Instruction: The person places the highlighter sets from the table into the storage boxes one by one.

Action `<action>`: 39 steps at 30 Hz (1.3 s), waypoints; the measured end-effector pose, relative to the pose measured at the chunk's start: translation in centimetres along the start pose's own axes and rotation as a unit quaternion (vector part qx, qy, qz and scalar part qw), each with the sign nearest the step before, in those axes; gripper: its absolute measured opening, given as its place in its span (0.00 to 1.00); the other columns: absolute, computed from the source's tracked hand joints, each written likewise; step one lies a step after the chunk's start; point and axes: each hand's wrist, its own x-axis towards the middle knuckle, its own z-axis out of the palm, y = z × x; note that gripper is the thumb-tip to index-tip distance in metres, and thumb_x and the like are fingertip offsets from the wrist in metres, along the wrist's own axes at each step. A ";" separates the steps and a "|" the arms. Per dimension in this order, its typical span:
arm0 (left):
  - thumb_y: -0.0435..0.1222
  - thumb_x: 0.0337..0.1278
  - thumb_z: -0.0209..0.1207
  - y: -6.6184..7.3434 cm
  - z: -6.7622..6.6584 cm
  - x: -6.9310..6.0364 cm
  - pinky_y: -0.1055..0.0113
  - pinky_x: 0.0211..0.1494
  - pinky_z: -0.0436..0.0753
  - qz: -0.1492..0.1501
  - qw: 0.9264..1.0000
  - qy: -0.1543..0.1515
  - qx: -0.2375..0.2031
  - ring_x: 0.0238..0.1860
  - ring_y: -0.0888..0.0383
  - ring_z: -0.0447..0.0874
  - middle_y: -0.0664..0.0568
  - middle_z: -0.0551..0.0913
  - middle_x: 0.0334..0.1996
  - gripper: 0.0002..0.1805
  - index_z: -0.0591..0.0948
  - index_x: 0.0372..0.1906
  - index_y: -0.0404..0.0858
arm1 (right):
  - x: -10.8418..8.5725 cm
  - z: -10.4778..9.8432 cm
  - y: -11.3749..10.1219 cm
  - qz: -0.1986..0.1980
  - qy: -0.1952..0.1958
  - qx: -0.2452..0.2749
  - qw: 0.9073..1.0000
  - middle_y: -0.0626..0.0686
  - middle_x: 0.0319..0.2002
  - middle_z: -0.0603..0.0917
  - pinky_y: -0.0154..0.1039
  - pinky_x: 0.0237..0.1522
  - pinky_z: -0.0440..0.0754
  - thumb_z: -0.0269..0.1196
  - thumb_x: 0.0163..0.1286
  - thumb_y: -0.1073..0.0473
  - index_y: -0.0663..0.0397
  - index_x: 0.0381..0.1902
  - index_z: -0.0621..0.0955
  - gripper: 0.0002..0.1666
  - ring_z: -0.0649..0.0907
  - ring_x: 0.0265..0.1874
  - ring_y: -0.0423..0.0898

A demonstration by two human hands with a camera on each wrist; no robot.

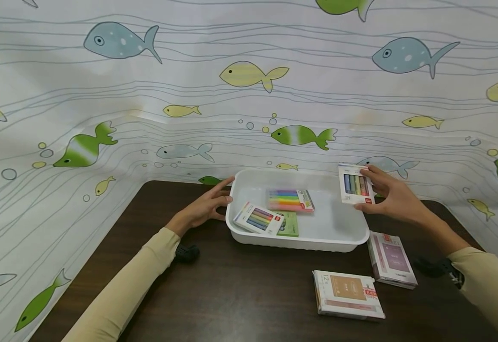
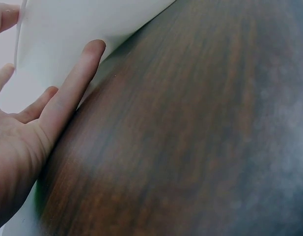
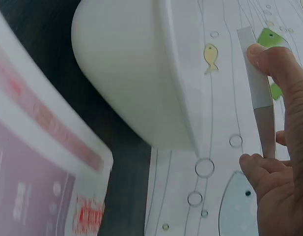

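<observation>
My left hand (image 1: 204, 207) rests at the left end of a white plastic tray (image 1: 339, 230), its fingers extended along the rim and wall. In the left wrist view those fingers (image 2: 72, 88) lie against the tray's outer side. Above the tray's right end, my right hand (image 1: 392, 194) pinches a white windowed box of coloured sticks (image 1: 355, 184) between thumb and fingers. The right wrist view shows this box (image 3: 258, 83) edge-on. Inside the tray are a similar windowed box (image 1: 259, 219), a clear pack of rainbow-coloured pens (image 1: 289, 200) and a partly covered green pack (image 1: 290, 224).
On the dark wooden table (image 1: 232, 294), a box with a purple panel (image 1: 392, 259) lies just right of the tray. Nearer the front is a box with an orange-brown panel (image 1: 348, 294). A fish-patterned sheet (image 1: 249, 104) hangs behind and at the sides.
</observation>
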 end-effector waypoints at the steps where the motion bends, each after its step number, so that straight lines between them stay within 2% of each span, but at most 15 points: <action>1: 0.39 0.78 0.55 0.0 0.0 0.1 0.37 0.52 0.81 0.001 1.000 0.000 0.001 0.68 0.37 0.67 0.40 0.58 0.74 0.38 0.52 0.81 0.66 | 0.1 0.2 -0.1 -0.003 -0.003 0.000 1.000 0.61 0.80 0.52 0.35 0.58 0.77 0.81 0.55 0.54 0.54 0.80 0.61 0.61 0.71 0.66 0.70; 5: 0.39 0.78 0.55 0.0 0.0 0.3 0.37 0.52 0.81 0.001 1.000 0.000 0.001 0.67 0.37 0.68 0.40 0.59 0.74 0.38 0.53 0.81 0.66 | 0.8 1.3 -0.7 -0.015 -0.012 0.006 1.000 0.63 0.79 0.52 0.64 0.58 0.73 0.82 0.53 0.54 0.56 0.80 0.61 0.63 0.69 0.67 0.73; 7: 0.39 0.78 0.55 -0.1 0.0 0.2 0.37 0.52 0.81 -0.001 1.000 0.003 0.003 0.67 0.37 0.68 0.41 0.59 0.74 0.38 0.53 0.81 0.66 | 1.2 1.9 -0.9 -0.022 -0.018 0.005 1.000 0.63 0.79 0.53 0.67 0.57 0.73 0.82 0.53 0.52 0.56 0.80 0.61 0.63 0.68 0.67 0.73; 14: 0.39 0.78 0.55 -0.1 0.0 -0.1 0.38 0.52 0.81 -0.002 1.000 0.012 0.006 0.67 0.37 0.69 0.41 0.59 0.74 0.38 0.53 0.81 0.66 | 2.8 3.7 -2.0 -0.036 -0.037 0.002 0.999 0.63 0.79 0.53 0.68 0.61 0.70 0.83 0.52 0.48 0.54 0.80 0.63 0.63 0.62 0.72 0.68; 20: 0.39 0.77 0.56 -0.2 0.0 -0.1 0.38 0.53 0.81 0.001 1.000 0.012 0.004 0.67 0.36 0.69 0.40 0.58 0.74 0.38 0.53 0.81 0.65 | 3.7 5.2 -3.0 -0.067 -0.045 -0.021 0.997 0.62 0.78 0.56 0.72 0.62 0.66 0.82 0.51 0.45 0.56 0.78 0.65 0.63 0.57 0.75 0.65; 30: 0.40 0.78 0.55 -0.2 -0.1 -0.1 0.37 0.52 0.81 0.011 1.000 0.005 0.011 0.68 0.35 0.67 0.38 0.56 0.75 0.39 0.50 0.82 0.63 | 4.3 6.9 -5.7 -0.104 -0.083 -0.026 0.991 0.57 0.79 0.57 0.71 0.59 0.70 0.81 0.51 0.39 0.51 0.79 0.65 0.63 0.60 0.74 0.66; 39: 0.39 0.78 0.54 -0.2 0.0 0.0 0.37 0.53 0.80 0.011 1.000 0.004 0.015 0.68 0.34 0.67 0.37 0.56 0.75 0.39 0.50 0.83 0.63 | 5.0 8.3 -7.5 -0.149 -0.085 -0.029 0.985 0.59 0.78 0.59 0.68 0.56 0.74 0.81 0.50 0.39 0.54 0.77 0.68 0.62 0.66 0.71 0.67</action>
